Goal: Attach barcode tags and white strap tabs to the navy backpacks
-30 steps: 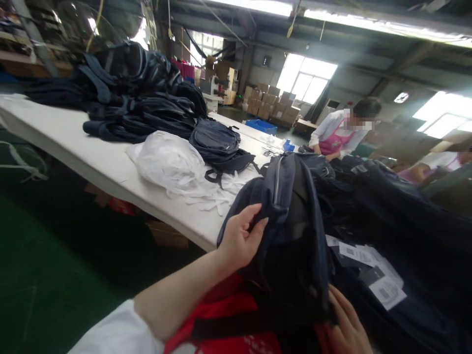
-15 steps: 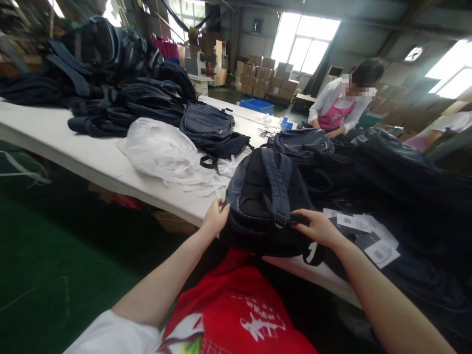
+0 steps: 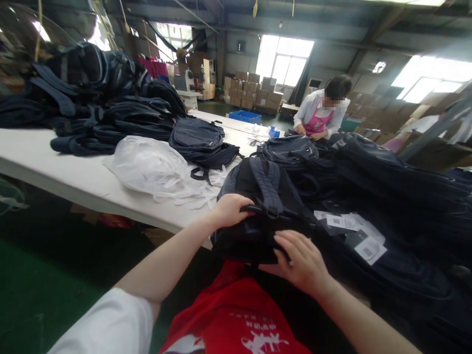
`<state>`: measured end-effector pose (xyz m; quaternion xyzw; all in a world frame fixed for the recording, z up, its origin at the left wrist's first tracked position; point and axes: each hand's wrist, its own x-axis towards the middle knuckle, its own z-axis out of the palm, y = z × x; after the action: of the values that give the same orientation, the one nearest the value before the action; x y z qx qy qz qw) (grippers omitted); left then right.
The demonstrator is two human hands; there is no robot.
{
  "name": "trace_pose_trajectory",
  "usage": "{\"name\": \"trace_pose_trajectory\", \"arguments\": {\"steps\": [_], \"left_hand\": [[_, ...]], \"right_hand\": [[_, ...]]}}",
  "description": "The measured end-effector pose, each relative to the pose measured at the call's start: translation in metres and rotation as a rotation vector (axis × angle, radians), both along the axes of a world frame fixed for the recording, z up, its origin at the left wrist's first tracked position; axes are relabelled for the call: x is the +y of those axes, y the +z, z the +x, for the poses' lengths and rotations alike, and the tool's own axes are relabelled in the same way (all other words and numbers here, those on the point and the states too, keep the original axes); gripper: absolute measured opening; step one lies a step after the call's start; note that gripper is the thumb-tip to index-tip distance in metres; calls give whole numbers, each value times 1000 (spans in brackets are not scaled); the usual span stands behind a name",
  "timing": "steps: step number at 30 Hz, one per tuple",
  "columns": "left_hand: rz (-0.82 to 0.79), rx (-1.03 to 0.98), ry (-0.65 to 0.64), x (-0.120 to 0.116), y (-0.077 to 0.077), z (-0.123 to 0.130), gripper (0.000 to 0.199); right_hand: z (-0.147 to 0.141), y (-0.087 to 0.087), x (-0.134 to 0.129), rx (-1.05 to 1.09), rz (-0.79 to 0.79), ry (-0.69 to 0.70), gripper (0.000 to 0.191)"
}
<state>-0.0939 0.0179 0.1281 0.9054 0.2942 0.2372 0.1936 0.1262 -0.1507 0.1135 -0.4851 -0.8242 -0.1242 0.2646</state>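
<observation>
A dark navy backpack (image 3: 236, 238) lies in front of me at the table edge, its strap side facing up. One padded shoulder strap (image 3: 268, 182) runs up the black back panel to a buckle. My left hand (image 3: 233, 210) is closed on a dark edge of the backpack just left of this buckle. Lower and to the right, my right hand (image 3: 304, 258) is at the bag's near side, its fingers bent but apart, the tips against or just beside the dark fabric. Whatever lies under those fingertips is too dark to make out.
Left of the backpack sits a clear plastic bag of white strips (image 3: 147, 164) on the white table (image 3: 92, 182). Navy backpacks are heaped at far left (image 3: 81, 88) and along the right. White tags (image 3: 368, 248) lie on the right heap. A co-worker in a pink apron (image 3: 319, 120) stands across.
My left hand has moved from the bag's left side up onto its edge near the buckle. My right hand has left the strap by the buckle and come down to the bag's near side.
</observation>
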Motion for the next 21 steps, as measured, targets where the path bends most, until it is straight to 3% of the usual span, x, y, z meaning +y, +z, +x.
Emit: {"name": "trace_pose_trajectory", "arguments": {"steps": [2,4,7,10,14,16,18,21], "left_hand": [[-4,-69,-16,5,11,0,22],[1,-108,-42,5,20,-1,21],[78,-54,-89,-2,20,-4,21],[148,36,-103,-17,-5,-11,22],[165,89,-25,-42,-65,-24,30],[168,70,57,-51,-86,-29,33],[177,81,107,-54,-93,-30,33],[208,162,157,-53,-85,-23,41]], "right_hand": [[-11,-14,-8,-48,-28,9,48],[-16,-26,-5,-107,-37,-69,49],[-17,-40,10,-158,-53,-170,44],[-20,-51,20,-123,-186,-209,35],[-28,-66,23,15,-441,-202,32],[-29,-71,22,83,-484,-190,39],[-27,-75,20,132,-473,-160,43],[-12,-78,9,187,-383,-169,39]]}}
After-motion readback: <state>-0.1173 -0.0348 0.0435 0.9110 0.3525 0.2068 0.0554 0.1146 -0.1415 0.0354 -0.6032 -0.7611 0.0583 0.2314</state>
